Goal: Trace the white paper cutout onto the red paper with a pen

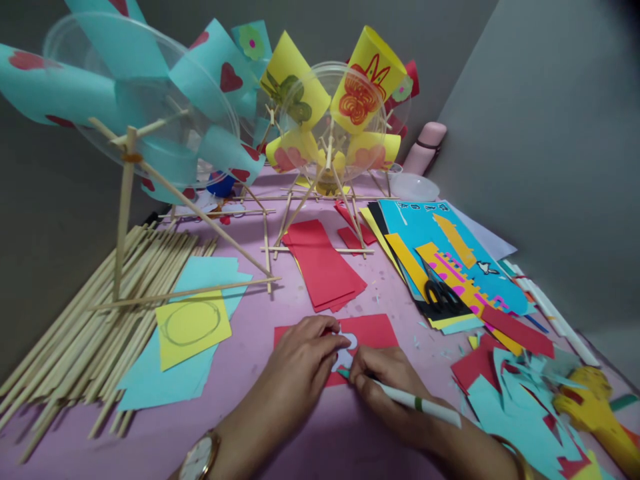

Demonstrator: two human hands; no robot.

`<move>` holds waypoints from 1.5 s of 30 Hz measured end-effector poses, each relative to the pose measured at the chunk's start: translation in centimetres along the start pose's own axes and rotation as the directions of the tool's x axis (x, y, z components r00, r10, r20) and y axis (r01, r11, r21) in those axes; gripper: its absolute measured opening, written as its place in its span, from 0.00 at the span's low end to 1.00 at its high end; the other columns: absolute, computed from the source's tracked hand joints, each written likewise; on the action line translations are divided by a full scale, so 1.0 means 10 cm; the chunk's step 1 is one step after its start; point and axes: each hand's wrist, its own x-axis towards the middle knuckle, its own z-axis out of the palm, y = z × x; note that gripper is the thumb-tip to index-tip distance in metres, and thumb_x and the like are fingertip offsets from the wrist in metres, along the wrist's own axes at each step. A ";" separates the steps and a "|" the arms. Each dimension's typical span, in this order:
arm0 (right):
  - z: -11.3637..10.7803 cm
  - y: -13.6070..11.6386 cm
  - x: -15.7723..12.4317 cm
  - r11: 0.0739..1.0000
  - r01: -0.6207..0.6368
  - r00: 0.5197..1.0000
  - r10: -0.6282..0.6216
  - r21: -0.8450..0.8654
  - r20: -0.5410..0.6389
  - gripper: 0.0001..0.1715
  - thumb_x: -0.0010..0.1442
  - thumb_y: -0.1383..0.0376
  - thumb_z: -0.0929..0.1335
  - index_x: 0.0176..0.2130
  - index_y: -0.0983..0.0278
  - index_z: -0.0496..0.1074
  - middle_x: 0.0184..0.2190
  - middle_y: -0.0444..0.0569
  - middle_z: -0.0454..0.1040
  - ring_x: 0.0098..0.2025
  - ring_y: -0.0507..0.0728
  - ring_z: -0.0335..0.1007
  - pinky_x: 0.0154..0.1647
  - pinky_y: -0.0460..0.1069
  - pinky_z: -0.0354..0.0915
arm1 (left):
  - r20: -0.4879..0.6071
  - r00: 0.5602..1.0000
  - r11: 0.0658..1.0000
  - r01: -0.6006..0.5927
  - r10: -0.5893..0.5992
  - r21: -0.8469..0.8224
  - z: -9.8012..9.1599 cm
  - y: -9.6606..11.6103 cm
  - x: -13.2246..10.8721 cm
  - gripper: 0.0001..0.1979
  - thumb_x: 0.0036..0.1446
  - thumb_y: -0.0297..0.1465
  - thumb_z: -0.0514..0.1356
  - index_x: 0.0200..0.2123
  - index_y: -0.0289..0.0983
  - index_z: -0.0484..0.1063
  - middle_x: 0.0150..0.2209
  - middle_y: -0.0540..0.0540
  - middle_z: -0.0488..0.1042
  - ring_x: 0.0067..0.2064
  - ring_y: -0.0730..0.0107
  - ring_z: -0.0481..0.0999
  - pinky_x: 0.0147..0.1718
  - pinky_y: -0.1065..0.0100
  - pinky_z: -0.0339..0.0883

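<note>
My left hand [300,357] lies over a sheet of red paper [379,329], its bent fingertips pressing a small pale paper cutout [343,361] with rounded edges onto it. Part of the cutout is hidden under the fingers. In my right hand [383,379] is a white felt-tip pen [425,407] with a green tip and a green band. The pen's tip touches down at the cutout's lower edge. Beyond the sheet sits a stack of red paper strips [325,263].
Bamboo sticks [75,327] and blue sheets [165,380] with a yellow square [193,327] lie left. Stick-framed paper windmills [330,120] stand behind. At right are black scissors [443,295], coloured sheets [480,233], paper scraps [515,413] and a pink bottle [425,148].
</note>
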 end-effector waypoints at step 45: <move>0.03 0.02 0.01 0.981 0.185 0.983 -0.184 -0.059 0.015 0.10 0.54 0.71 0.57 0.24 0.61 0.59 0.17 0.40 0.63 0.18 0.49 0.60 0.21 0.43 0.58 | 0.005 1.000 1.000 -0.009 0.009 -0.008 -0.02 -0.02 0.01 0.13 0.62 0.24 0.53 0.46 0.42 0.73 0.46 0.46 0.70 0.50 0.65 0.68 0.47 0.62 0.63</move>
